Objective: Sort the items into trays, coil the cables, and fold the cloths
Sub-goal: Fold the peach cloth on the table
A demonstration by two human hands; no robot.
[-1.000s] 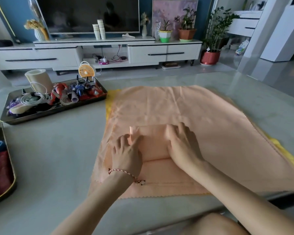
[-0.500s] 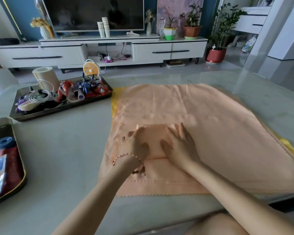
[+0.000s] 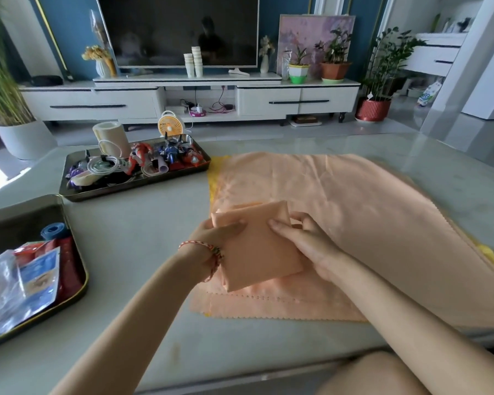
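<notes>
Over pile: folded cloth lifted (prev. flat).

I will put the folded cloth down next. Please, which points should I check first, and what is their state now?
1. Grip: left hand and right hand both hold the folded cloth: ok.
2. Fold tidy: cannot tell, the underside is hidden.
3. Bare table left of the cloths for setting it down: ok.
4. Room in the far tray: not ok, crowded with toys and cables.
5. Other cloths folded: not ok, the orange cloth lies spread over a yellow cloth.
</notes>
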